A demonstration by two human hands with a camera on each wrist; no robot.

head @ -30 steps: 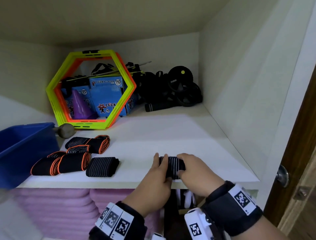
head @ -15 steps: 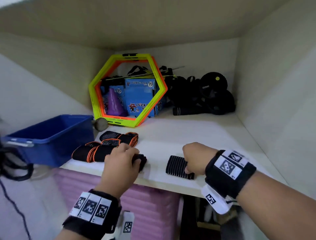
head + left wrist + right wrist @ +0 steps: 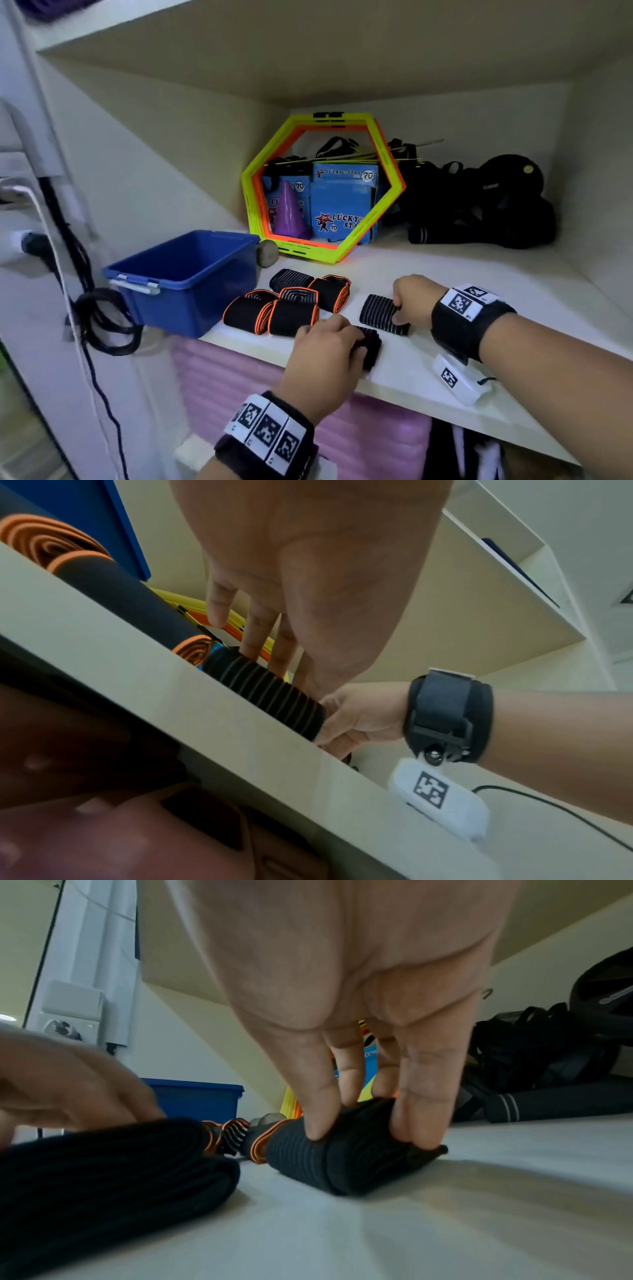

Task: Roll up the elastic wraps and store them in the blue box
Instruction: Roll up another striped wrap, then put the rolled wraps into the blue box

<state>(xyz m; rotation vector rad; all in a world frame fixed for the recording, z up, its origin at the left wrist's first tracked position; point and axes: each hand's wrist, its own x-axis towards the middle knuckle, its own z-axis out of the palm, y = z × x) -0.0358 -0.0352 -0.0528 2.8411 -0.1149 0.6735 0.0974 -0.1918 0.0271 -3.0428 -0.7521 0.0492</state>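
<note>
My left hand [image 3: 325, 346] lies over a dark rolled wrap [image 3: 370, 346] at the very front edge of the white shelf [image 3: 479, 274], fingers curled round it; that roll sits so near the lip that part of it lines up with the edge. My right hand [image 3: 409, 299] is just behind and to the right, its fingertips [image 3: 416, 1131] and thumb pinching the end of a striped black roll [image 3: 383, 313] that rests flat on the shelf. The two rolls are close together but I cannot tell whether they touch. To the left, a cluster of orange-edged rolls [image 3: 291, 303] lies packed side by side, between my hands and the blue box [image 3: 191, 274]. The box stands at the shelf's left end, its front corner hanging past the edge, its top open. Behind the rolls stands a yellow and orange hexagon frame [image 3: 323, 186], with black gear [image 3: 479, 205] piled in the back right corner. Bare shelf stretches to the right of my right hand and behind it, up to the side wall.
</note>
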